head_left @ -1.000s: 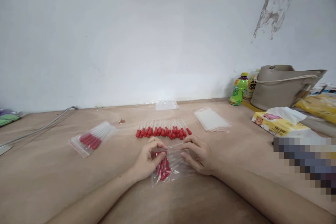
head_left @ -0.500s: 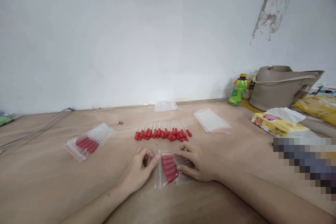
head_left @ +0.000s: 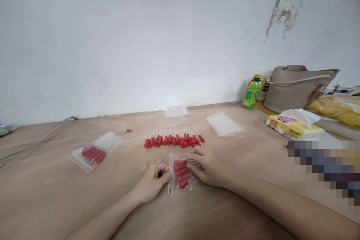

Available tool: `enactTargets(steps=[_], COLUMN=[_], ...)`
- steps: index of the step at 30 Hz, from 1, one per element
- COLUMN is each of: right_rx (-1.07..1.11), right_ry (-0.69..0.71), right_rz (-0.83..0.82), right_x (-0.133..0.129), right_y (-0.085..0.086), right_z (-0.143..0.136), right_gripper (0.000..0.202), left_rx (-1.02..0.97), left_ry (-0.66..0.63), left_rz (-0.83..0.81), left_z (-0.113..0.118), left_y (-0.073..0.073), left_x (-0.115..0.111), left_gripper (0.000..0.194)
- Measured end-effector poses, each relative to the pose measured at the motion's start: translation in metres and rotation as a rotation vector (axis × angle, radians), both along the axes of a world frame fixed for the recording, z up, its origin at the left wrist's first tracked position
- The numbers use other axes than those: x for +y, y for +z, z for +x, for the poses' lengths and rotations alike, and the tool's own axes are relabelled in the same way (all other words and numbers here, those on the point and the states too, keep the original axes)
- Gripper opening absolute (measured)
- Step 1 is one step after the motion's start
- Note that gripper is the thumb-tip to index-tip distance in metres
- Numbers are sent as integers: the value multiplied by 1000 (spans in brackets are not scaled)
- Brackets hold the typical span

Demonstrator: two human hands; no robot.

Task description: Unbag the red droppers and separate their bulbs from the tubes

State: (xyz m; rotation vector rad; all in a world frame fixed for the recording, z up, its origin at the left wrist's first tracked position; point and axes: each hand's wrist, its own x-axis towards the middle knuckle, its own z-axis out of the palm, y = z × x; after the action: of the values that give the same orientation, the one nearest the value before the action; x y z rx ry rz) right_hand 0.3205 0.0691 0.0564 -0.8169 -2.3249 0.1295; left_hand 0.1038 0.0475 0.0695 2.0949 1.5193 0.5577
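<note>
A clear zip bag (head_left: 173, 184) lies on the table in front of me, with several red-bulbed droppers (head_left: 182, 174) side by side inside it. The bag's open-looking end points left. Thumb and fingertips of my left hand (head_left: 156, 176) pinch that left edge. My right hand (head_left: 209, 167) holds the bag's right part, its thumb just right of the red bulbs and its fingers curled over the far edge, covering the thin clear stems. Just beyond both hands, a row of loose red-bulbed droppers (head_left: 174, 140) has its stems pointing away from me.
Another filled zip bag (head_left: 95, 150) lies at left. A stack of flat bags (head_left: 225, 124) is at right, and more plastic bags (head_left: 176, 111) lie by the wall. Farther right stand a green bottle (head_left: 251, 93), a grey handbag (head_left: 289, 90) and a tissue pack (head_left: 294, 127).
My left thumb and fingers have closed on the bag's left edge. The bag and right hand appear slightly higher in view, as the camera has shifted a little.
</note>
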Motion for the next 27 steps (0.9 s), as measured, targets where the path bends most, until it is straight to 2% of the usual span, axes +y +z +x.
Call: enactTargets(steps=[5,10,19,27], right_rx=[-51,-150,-171,-107], right_ry=[129,159,201,230], right_rz=[192,282,429,506], right_x=[4,15,19,20], right_y=[6,5,7,-4], right_z=[-24,-38,-34,-33], right_gripper=[19,22,20,21], left_rx=[55,55,15,-85], left_ry=[-37,-17,-46,-63], left_rz=[69,91,62,45], left_z=[0,1,1,-1], left_y=[-4,-7,-8,-8], left_x=[3,2,2,3], left_gripper=[32,30,32,31])
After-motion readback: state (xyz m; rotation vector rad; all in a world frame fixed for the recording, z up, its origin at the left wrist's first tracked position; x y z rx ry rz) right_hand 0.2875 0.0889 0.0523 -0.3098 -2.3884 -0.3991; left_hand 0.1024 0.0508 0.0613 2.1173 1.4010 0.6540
